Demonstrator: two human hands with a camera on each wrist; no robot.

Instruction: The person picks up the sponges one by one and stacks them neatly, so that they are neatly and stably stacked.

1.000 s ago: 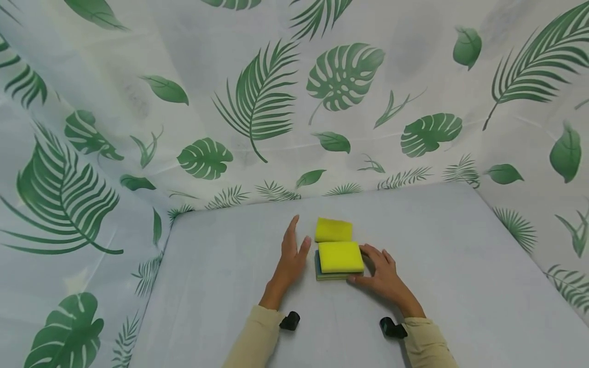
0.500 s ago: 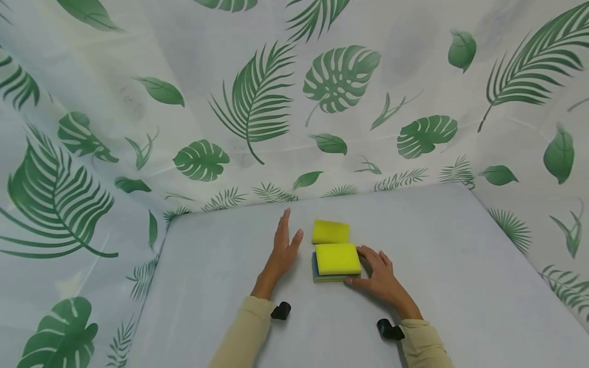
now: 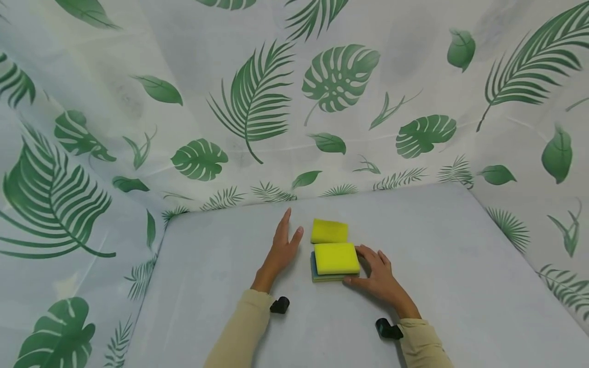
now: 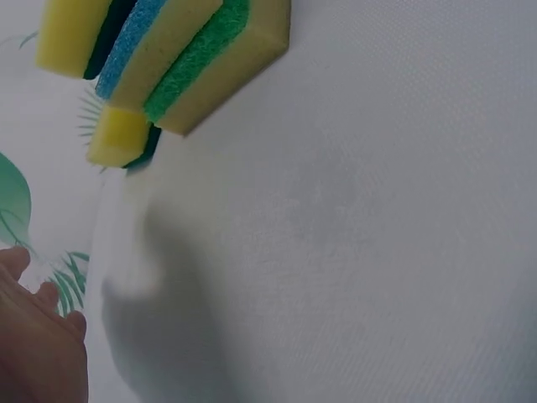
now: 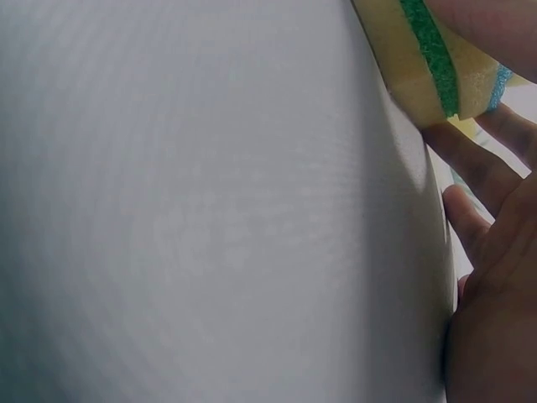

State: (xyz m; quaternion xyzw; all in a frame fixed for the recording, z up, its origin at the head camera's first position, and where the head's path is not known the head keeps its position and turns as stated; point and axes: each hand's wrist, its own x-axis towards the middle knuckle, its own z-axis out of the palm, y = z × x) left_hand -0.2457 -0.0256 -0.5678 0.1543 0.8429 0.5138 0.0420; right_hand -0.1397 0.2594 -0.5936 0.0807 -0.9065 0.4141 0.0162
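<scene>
Several scouring sponges lie in a stack on the table. Uppermost is a bright yellow sponge [image 3: 337,258]; beneath it come a sponge with a blue scouring layer [image 4: 132,44] and, lowest, one with a green scouring layer [image 4: 199,63]. Just behind the stack lies a separate yellow sponge [image 3: 329,231]. My right hand [image 3: 378,273] holds the stack's right end, thumb at the front corner and fingers along the far side. Off to the left, my left hand [image 3: 281,249] is held with fingers extended, apart from the sponges and holding nothing.
A white-covered table [image 3: 221,266] carries the sponges. Behind it and along both sides hangs a white curtain [image 3: 271,179] printed with green leaves. A black wrist camera [image 3: 279,305] sits at the left cuff and another black camera [image 3: 388,329] at the right.
My left hand has drawn slightly away from the stack, to the left. The right hand and the sponges keep their places; the head view has shifted a little.
</scene>
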